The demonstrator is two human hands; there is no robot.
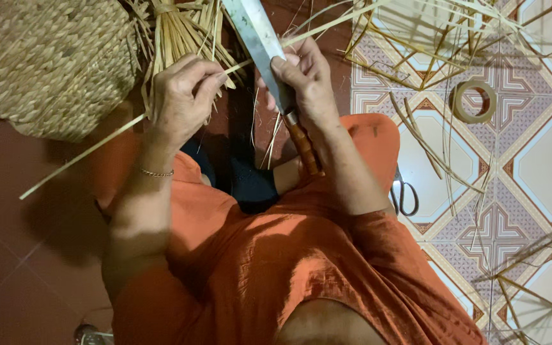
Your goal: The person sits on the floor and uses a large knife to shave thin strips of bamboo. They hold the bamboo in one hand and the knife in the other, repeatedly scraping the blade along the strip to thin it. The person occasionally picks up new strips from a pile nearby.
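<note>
My left hand [183, 96] pinches a long thin bamboo strip [84, 153] that runs from lower left up to the right, across the blade. My right hand [305, 80] grips a big knife [257, 32] near the base of its wide steel blade, thumb on the flat. The knife's reddish-brown wooden handle [305, 147] points down toward my lap. The strip meets the blade edge between my two hands. I sit on the floor in orange clothes.
A woven straw basket [39, 64] lies at upper left, a bundle of bamboo strips [180, 32] beside it. Bamboo stick frames [429, 45] and loose strips lie on the patterned tiles at right, with a tape roll [474, 101] and black scissors [404, 195].
</note>
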